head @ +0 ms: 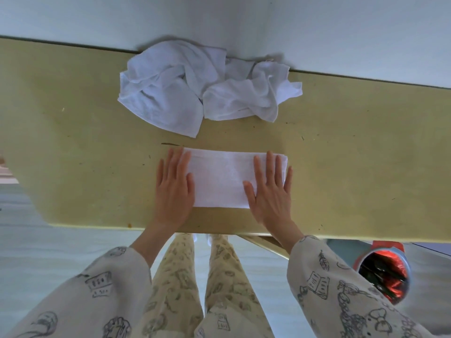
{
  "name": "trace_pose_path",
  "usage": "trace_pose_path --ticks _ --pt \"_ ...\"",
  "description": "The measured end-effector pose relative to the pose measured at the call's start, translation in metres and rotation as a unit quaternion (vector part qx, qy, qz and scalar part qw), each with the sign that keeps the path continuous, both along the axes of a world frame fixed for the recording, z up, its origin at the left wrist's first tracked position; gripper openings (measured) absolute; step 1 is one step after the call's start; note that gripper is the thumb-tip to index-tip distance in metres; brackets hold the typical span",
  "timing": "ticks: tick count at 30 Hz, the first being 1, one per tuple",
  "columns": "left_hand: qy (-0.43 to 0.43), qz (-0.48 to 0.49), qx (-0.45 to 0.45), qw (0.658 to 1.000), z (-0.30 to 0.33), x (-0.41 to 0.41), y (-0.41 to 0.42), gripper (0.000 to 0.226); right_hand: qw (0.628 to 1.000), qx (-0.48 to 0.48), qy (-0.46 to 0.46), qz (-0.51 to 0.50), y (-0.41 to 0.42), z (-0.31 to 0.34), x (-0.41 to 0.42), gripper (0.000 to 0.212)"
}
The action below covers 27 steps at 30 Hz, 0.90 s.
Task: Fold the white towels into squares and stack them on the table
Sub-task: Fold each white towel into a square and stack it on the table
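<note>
A white towel point(219, 178) lies folded into a long rectangle near the front edge of the yellow table point(353, 154). My left hand point(174, 186) lies flat with straight fingers on the towel's left end. My right hand point(268, 189) presses flat on its right end, fingers spread. Behind it, against the wall, a heap of crumpled white towels point(200, 91) lies unfolded.
A white wall point(244, 18) runs along the table's far edge. Below the table at the right stands a round bin point(383, 274) with red and dark contents. My legs and the pale floor point(48, 252) show under the front edge.
</note>
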<state>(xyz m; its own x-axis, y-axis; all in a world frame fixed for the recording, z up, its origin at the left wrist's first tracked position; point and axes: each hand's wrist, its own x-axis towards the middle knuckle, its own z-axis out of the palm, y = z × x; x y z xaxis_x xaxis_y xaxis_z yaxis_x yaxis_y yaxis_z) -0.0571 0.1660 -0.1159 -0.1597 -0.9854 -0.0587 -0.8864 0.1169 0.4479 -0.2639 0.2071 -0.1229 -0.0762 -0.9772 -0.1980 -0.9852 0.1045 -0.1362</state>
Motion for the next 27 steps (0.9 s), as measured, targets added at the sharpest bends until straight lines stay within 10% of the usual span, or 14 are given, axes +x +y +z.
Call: trace_pose_path --ticks 5,15,27 --pt "0.141 0.348 0.098 0.921 0.016 0.007 -0.014 0.031 0.998 -0.025 -0.039 0.049 -0.017 -0.004 0.035 0.056" --pt "0.01 0.283 0.224 0.933 0.022 -0.012 -0.022 0.04 0.998 -0.024 -0.031 0.052 -0.016 -0.021 0.042 0.058" --pt "0.19 0.288 0.304 0.888 0.031 0.005 -0.036 0.027 0.998 -0.008 -0.029 0.05 -0.017 -0.019 0.043 0.062"
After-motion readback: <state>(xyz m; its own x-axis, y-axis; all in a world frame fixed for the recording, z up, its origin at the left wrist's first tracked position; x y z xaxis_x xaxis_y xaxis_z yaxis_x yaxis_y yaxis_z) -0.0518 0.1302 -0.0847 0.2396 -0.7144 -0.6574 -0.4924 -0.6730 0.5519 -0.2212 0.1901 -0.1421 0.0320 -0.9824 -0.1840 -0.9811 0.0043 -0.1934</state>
